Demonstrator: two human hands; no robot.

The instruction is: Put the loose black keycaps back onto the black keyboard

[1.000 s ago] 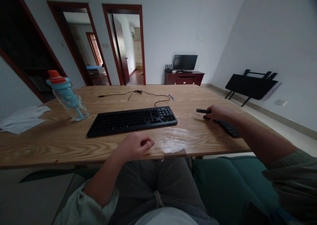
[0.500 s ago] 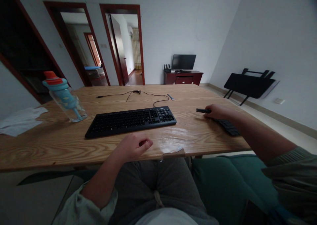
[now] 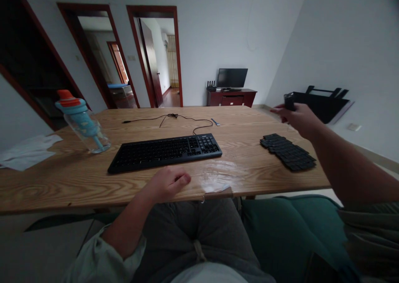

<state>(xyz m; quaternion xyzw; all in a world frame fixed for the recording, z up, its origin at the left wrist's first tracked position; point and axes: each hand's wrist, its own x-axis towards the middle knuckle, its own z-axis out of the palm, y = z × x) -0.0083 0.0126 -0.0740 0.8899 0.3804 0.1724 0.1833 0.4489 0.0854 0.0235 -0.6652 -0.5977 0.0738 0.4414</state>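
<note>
Fingers of the right hand grip a small black object, now raised off the light wooden surface, exposing the flat pile of black keycaps beneath. The left hand stays loosely curled, empty, at the near edge.

Keyboard on table beyond left hand; bottle farther left; dark object in right hand, above key pile.

Raised right hand clenched, left hand loosely curled
</note>
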